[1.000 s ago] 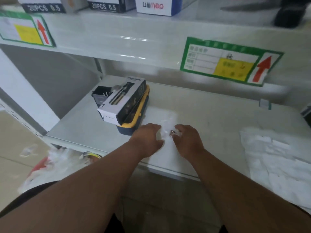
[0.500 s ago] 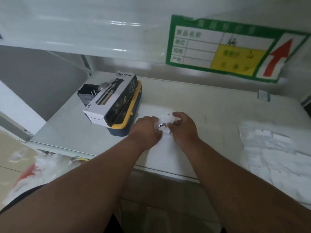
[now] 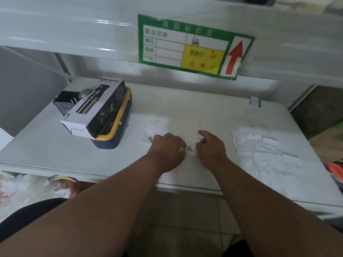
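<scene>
Both of my hands are low over the white shelf (image 3: 204, 112), close to its front edge. My left hand (image 3: 168, 150) has its fingers curled and pinches one end of a small clear plastic bag (image 3: 189, 148) that has a small metal piece inside. From the other side, my right hand (image 3: 211, 150) pinches the same bag, its index finger sticking out forward. Another small metal piece (image 3: 150, 139) lies just left of my left hand. More clear bags (image 3: 156, 125) lie flat on the shelf beyond my hands.
A spray bottle box (image 3: 96, 108) lies on a yellow and blue case (image 3: 118, 130) at the left, with a black container (image 3: 64, 102) behind it. White paper sheets (image 3: 265, 154) cover the right side. A green label (image 3: 194, 46) hangs on the upper shelf edge.
My hands have drawn back toward the shelf's front edge and moved slightly apart, with the small bag stretched between them. The view has shifted left and closer.
</scene>
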